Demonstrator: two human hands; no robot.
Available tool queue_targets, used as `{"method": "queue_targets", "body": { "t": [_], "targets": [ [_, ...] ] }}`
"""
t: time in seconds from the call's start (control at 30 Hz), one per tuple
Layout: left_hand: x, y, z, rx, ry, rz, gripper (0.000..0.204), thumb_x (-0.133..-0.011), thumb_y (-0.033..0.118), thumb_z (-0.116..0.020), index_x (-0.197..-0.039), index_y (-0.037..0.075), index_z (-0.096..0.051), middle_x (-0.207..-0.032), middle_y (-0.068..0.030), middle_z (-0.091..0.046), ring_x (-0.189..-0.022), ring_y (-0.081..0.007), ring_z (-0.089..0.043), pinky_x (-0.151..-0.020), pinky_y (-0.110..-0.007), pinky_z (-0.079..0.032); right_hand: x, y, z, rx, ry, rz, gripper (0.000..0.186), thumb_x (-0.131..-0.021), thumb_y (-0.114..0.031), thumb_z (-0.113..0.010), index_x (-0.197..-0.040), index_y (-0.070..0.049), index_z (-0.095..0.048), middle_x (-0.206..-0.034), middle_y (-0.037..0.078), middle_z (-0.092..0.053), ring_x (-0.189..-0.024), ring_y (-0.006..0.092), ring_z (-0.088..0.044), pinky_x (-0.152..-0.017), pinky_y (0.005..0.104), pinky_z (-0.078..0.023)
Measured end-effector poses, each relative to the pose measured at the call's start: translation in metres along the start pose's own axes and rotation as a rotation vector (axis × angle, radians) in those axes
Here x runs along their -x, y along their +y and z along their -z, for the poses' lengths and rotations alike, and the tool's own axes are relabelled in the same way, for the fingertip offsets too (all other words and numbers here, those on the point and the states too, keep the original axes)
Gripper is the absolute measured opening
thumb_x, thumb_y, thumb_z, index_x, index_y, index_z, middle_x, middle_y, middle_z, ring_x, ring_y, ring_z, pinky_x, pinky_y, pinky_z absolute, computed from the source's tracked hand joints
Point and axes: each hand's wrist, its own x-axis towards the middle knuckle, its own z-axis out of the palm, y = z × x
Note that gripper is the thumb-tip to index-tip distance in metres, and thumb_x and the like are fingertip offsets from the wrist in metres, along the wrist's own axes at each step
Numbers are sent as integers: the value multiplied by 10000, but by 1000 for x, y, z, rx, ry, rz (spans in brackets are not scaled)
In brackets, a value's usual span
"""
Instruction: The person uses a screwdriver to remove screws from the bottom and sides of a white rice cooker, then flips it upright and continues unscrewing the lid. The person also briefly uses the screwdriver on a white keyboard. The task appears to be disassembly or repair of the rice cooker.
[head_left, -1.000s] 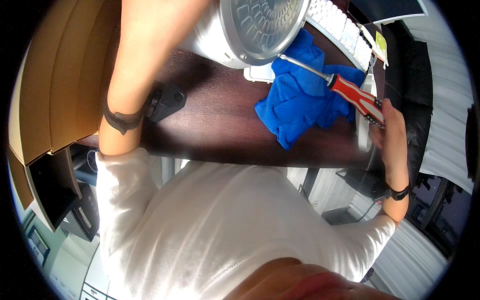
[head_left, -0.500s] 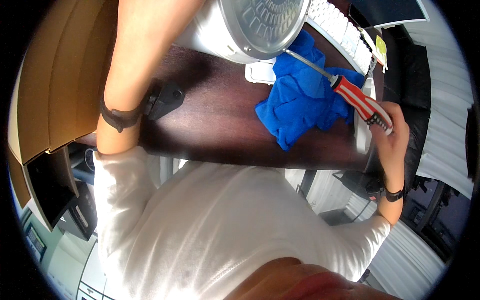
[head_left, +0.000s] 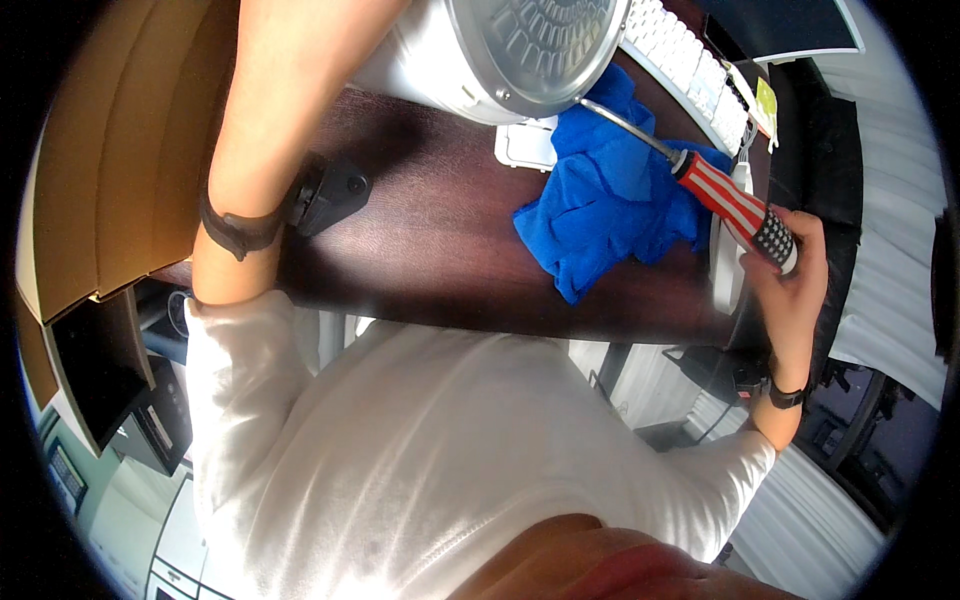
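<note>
A white cylindrical appliance with a round, slotted grey end lies tilted at the top of the view, partly cut off by the edge. My left forearm reaches up beside it, but the hand itself is beyond the top edge. My right hand has its fingers closed on the end of a screwdriver with a red, white and black handle. The screwdriver's tip meets the rim of the round end, near a screw. Under the shaft lies a crumpled blue cloth.
A white keyboard stands behind the cloth on the dark wooden desk. Part of a white flat object shows beneath the cylinder. Near my left wrist sits a black device. An open cardboard box is at the left.
The screwdriver handle has turned about its axis, showing a different side of its pattern. My right hand and the cylinder's end have shifted slightly right.
</note>
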Motion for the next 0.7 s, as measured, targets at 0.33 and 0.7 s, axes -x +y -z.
{"method": "queue_targets", "body": {
  "t": [0.33,0.7],
  "targets": [
    [5,4,-19,-183,73,-35,484,-798,203,-655,-1153,-95,-517,-993,-166,-620,-915,-200,-598,-814,-295,-476,-1,2,10,-364,-120,-489,252,-922,-216,-580,-1068,-20,-517,-752,-23,-491,-606,39,-439,-536,184,-330],
    [4,9,-17,-90,84,42,500,-803,220,-647,-1162,-100,-510,-1002,-172,-619,-921,-197,-597,-819,-292,-477,1,2,9,169,-1,126,287,-737,-96,-738,-942,-13,-554,-757,20,-585,-708,124,-581,-684,267,-474]
  ]
}}
